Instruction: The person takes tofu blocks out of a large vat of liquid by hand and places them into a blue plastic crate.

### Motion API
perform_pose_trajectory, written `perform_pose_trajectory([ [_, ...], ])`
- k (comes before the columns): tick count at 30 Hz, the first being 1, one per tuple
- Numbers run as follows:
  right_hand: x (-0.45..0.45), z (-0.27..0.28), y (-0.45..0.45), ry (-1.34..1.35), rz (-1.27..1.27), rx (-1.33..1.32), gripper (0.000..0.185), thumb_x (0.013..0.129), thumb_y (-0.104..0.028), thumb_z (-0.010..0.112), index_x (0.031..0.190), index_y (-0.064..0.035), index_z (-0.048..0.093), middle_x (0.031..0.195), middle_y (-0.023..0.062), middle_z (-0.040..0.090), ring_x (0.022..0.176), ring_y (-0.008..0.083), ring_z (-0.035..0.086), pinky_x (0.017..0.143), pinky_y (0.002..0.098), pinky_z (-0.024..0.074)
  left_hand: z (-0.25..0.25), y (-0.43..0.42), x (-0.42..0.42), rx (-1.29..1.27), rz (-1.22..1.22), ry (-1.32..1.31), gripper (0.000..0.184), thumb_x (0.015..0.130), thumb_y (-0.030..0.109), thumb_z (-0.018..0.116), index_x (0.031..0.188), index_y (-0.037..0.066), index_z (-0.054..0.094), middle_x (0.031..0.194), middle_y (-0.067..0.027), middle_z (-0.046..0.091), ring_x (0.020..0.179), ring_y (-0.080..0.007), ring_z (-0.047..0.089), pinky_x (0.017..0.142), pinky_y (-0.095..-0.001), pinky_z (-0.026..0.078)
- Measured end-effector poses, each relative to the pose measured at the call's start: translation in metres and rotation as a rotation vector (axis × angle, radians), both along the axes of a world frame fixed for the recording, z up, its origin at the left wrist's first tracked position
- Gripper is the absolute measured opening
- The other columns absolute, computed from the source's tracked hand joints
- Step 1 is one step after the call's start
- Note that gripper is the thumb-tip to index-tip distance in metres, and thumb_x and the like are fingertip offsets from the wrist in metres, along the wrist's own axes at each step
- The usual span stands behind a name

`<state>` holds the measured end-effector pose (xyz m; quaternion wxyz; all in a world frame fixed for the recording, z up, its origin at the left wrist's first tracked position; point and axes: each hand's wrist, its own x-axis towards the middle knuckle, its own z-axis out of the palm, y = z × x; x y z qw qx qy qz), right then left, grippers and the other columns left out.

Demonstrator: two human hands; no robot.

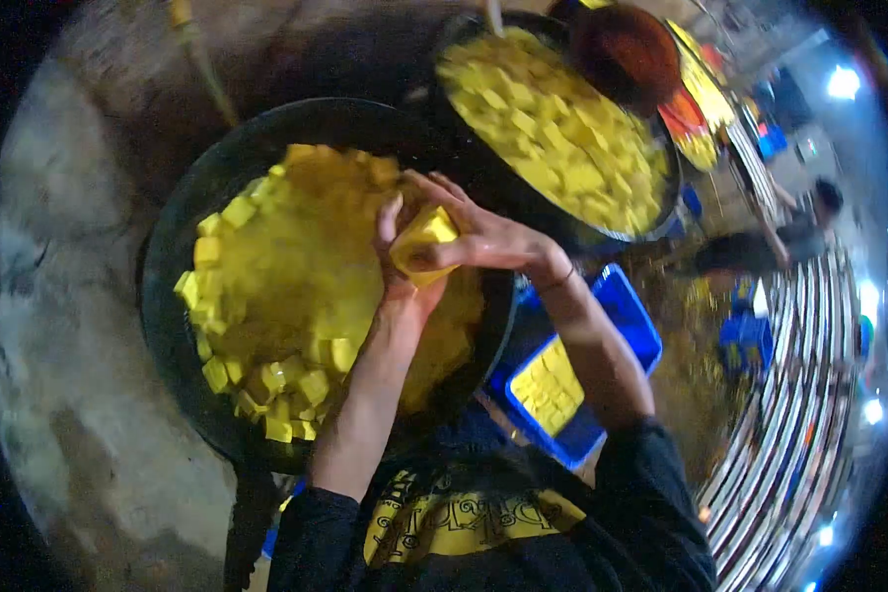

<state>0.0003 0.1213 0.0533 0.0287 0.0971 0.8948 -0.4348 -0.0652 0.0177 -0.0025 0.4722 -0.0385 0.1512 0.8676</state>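
My left hand (409, 294) and my right hand (491, 237) come together over a large dark pan (180, 370), both closed around a yellow tofu block (430, 235). Parts of the block are covered by my fingers. Below them, the pan holds cloudy yellow liquid (301, 266). Yellow tofu pieces (278, 385) crowd its left and lower edge, and browner ones lie near the top.
A second pan (673, 183) full of yellow pieces stands at the upper right, under a round brown vessel (625, 57). Beside my right forearm is a blue crate (636, 316) with yellow blocks. Another person (804, 232) is farther right, near long slatted racks (804, 395).
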Motion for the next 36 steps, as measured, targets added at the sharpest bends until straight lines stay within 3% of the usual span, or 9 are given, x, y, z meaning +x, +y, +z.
perform_pose_trajectory([
  [7, 0.221, 0.036, 0.025, 0.130, -0.382, -0.695, 0.075, 0.062, -0.038, 0.069, 0.124, -0.0043, 0.044, 0.114, 0.0082, 0.052, 0.105, 0.0196, 0.051, 0.092, 0.0326, 0.0398, -0.007, 0.085, 0.194, -0.395, -0.279, 0.638, 0.053, 0.090, 0.050, 0.039, 0.111, 0.002, 0.045, 0.109, -0.0151, 0.046, 0.101, -0.0249, 0.048, 0.086, -0.0358, 0.040],
  [10, 0.333, -0.050, 0.011, 0.155, -0.854, -1.066, 0.061, 0.070, -0.029, 0.063, 0.122, -0.0025, 0.045, 0.111, 0.0085, 0.056, 0.100, 0.0211, 0.056, 0.088, 0.0335, 0.0452, -0.042, 0.094, 0.263, -0.687, -0.613, 0.669, 0.074, 0.087, 0.052, 0.045, 0.131, -0.007, 0.036, 0.133, -0.0301, 0.037, 0.122, -0.0372, 0.039, 0.101, -0.0387, 0.032],
  [14, 0.443, -0.225, -0.029, 0.034, -1.240, -1.391, 0.047, 0.083, -0.028, 0.054, 0.120, -0.0001, 0.046, 0.107, 0.0130, 0.059, 0.096, 0.0263, 0.060, 0.085, 0.0404, 0.0488, -0.059, 0.084, 0.278, -0.655, -0.707, 0.444, 0.067, 0.086, 0.048, 0.051, 0.127, -0.003, 0.041, 0.124, -0.0193, 0.047, 0.116, -0.0266, 0.044, 0.098, -0.0335, 0.034],
  [17, 0.461, -0.259, -0.047, -0.137, -1.309, -1.264, 0.048, 0.086, -0.035, 0.050, 0.113, 0.0050, 0.052, 0.107, 0.0168, 0.059, 0.097, 0.0297, 0.059, 0.087, 0.0426, 0.0463, -0.067, 0.081, 0.267, -0.804, -0.705, 0.627, 0.065, 0.085, 0.049, 0.049, 0.133, 0.007, 0.037, 0.134, -0.0144, 0.040, 0.126, -0.0268, 0.034, 0.101, -0.0437, 0.027],
  [21, 0.449, -0.371, -0.072, -1.349, -1.236, -0.287, 0.087, 0.060, -0.063, 0.063, 0.128, -0.0104, 0.048, 0.137, 0.0266, 0.032, 0.132, 0.0443, 0.015, 0.096, 0.0630, 0.0255, -0.055, 0.082, 0.251, -0.768, -0.631, 0.715, 0.061, 0.087, 0.045, 0.048, 0.131, 0.004, 0.039, 0.135, -0.0151, 0.039, 0.125, -0.0273, 0.036, 0.101, -0.0435, 0.029],
  [26, 0.480, -0.402, -0.067, -1.084, -0.932, -0.994, 0.065, 0.083, -0.053, 0.050, 0.133, -0.0116, 0.040, 0.130, 0.0108, 0.044, 0.115, 0.0244, 0.045, 0.099, 0.0461, 0.0340, 0.007, 0.059, 0.172, -0.524, -0.438, 0.845, 0.050, 0.090, 0.030, 0.051, 0.131, 0.004, 0.039, 0.132, -0.0111, 0.043, 0.113, -0.0222, 0.050, 0.090, -0.0347, 0.043],
  [28, 0.553, -0.538, -0.087, -0.820, -0.753, -0.698, 0.068, 0.081, -0.054, 0.055, 0.130, -0.0081, 0.044, 0.120, 0.0089, 0.051, 0.108, 0.0238, 0.049, 0.096, 0.0404, 0.0392, 0.035, 0.035, 0.117, -0.472, -0.296, 0.985, 0.047, 0.088, 0.027, 0.054, 0.127, 0.003, 0.044, 0.125, -0.0096, 0.048, 0.107, -0.0213, 0.054, 0.088, -0.0327, 0.044],
  [33, 0.424, -0.316, -0.021, -1.001, -0.600, 0.197, 0.079, 0.071, -0.057, 0.065, 0.127, -0.0059, 0.044, 0.125, 0.0342, 0.041, 0.111, 0.0467, 0.047, 0.089, 0.0480, 0.0432, 0.048, -0.049, 0.002, -0.862, -0.311, 1.360, 0.039, 0.083, 0.021, 0.060, 0.117, 0.004, 0.051, 0.116, -0.0072, 0.053, 0.096, -0.0185, 0.057, 0.086, -0.0303, 0.044],
  [36, 0.300, -0.165, 0.007, 0.022, -0.798, 0.361, 0.035, 0.085, -0.026, 0.061, 0.105, 0.0015, 0.053, 0.092, 0.0213, 0.059, 0.083, 0.0372, 0.055, 0.076, 0.0434, 0.0449, -0.016, -0.108, -0.013, -1.139, -0.749, 1.857, 0.033, 0.075, 0.013, 0.065, 0.105, 0.006, 0.055, 0.109, -0.0114, 0.056, 0.088, -0.0246, 0.058, 0.084, -0.0341, 0.046],
])
